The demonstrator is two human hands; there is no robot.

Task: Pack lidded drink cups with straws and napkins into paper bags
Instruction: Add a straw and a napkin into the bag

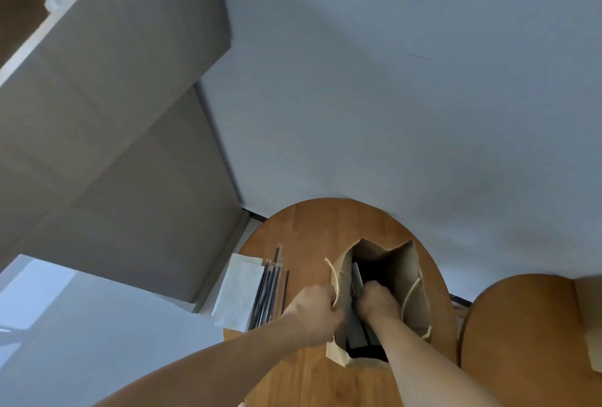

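Bag (405,276): brown paper, standing upright and open on the table (309,227), just right of the straws (268,292) and napkins (236,289), which are lying side by side and touching. It is likely handling as light and thin-walled, creasing easily and tipping if pushed from one side. The best hold looks to be the folded rim or the cord handles (411,296), not the soft wall. Left hand (312,309): gripping the bag's left rim at the handle, fingers curled round it, steadying the mouth. Right hand (378,301): reaching down inside the bag, with its fingers going out of sight in the dark interior, so whether they are holding anything cannot be told. Contents: grey and dark shapes, too dim to name. Chair (521,325): standing beside the table at right.
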